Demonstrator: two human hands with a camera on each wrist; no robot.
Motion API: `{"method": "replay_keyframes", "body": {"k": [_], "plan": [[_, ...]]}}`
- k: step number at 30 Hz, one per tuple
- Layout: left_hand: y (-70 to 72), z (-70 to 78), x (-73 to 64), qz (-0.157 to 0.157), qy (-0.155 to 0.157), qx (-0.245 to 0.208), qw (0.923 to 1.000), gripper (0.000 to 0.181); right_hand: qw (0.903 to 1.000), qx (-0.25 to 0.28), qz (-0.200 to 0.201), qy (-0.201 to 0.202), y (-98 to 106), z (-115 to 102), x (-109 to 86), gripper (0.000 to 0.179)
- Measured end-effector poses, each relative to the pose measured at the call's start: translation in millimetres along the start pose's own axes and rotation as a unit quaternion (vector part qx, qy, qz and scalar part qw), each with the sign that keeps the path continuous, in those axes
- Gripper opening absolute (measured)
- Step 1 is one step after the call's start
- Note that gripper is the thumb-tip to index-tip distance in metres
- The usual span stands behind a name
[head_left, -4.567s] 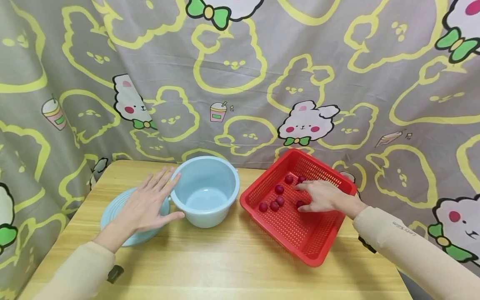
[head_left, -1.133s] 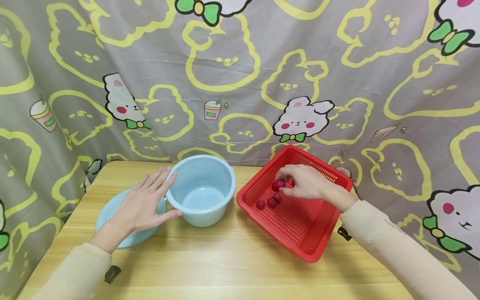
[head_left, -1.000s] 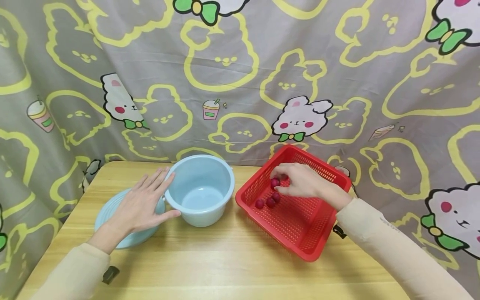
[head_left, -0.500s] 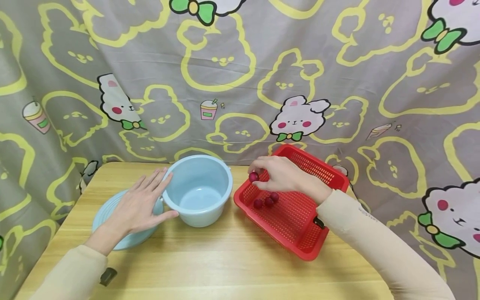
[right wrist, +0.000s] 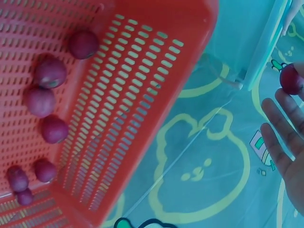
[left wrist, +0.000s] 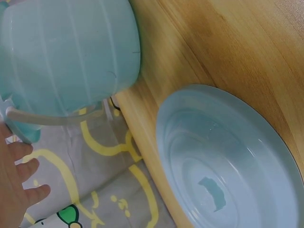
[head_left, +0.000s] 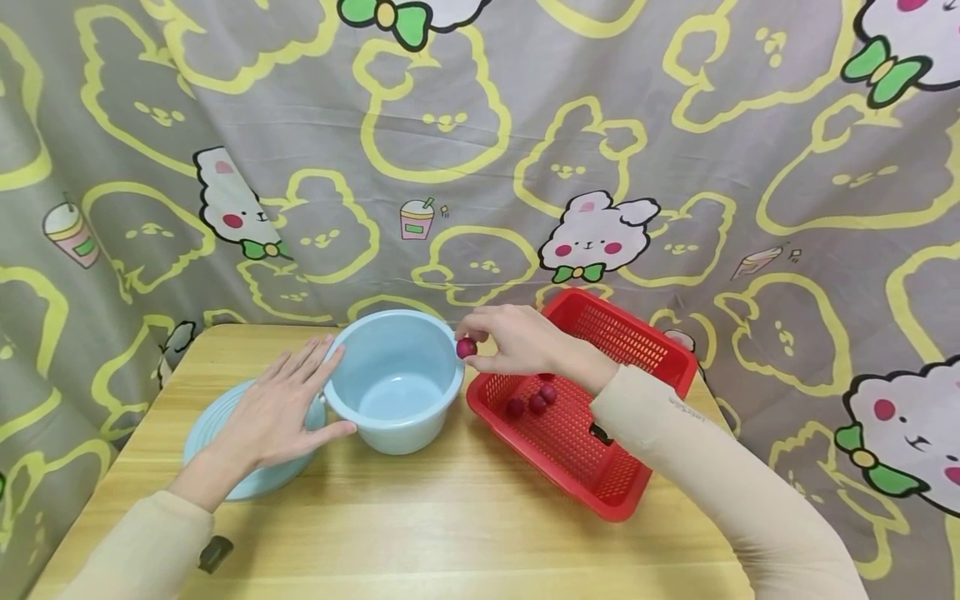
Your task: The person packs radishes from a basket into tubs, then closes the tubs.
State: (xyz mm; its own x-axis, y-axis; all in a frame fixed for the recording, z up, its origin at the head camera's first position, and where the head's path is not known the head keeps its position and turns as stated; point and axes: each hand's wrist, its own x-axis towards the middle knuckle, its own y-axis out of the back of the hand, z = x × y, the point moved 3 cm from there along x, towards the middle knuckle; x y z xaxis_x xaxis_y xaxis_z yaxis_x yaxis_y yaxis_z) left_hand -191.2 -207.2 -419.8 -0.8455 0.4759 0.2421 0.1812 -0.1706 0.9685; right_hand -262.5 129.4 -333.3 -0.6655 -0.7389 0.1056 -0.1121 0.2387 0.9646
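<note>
My right hand [head_left: 517, 337] pinches a dark red plum [head_left: 467, 347] between thumb and fingers, right at the right-hand rim of a light blue bucket [head_left: 408, 437]. In the right wrist view that plum [right wrist: 290, 79] shows at the right edge, above the curved fingers. Several more plums [head_left: 537, 404] lie in a red perforated basket [head_left: 555, 477], partly under my right forearm. My left hand [head_left: 281, 408] is spread with straight fingers, its fingertips at the bucket's left rim. The left wrist view shows the bucket's side and its pale handle [left wrist: 52, 118].
A round light blue lid [head_left: 206, 429] lies on the wooden table [head_left: 420, 533] beneath my left hand. The basket stands right of the bucket, turned at an angle. A grey patterned curtain [head_left: 480, 150] hangs directly behind the table.
My right hand has gripped a plum, lifted it out of the basket and carried it left to the bucket's rim. My left hand stays by the bucket.
</note>
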Motion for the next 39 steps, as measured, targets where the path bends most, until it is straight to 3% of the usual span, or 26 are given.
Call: {"method": "replay_keyframes", "body": {"k": [21, 39], "plan": [[3.7, -1.3, -3.3, -0.013, 0.01, 0.001, 0.9999, 0.11, 0.9985, -0.008, -0.043, 0.031, -28, -28, 51.7, 0.026], [1.7, 0.7, -0.1, -0.01, 0.005, -0.003, 0.9999, 0.109, 0.9945, -0.026, -0.095, 0.035, -59, -31, 59.2, 0.028]]}}
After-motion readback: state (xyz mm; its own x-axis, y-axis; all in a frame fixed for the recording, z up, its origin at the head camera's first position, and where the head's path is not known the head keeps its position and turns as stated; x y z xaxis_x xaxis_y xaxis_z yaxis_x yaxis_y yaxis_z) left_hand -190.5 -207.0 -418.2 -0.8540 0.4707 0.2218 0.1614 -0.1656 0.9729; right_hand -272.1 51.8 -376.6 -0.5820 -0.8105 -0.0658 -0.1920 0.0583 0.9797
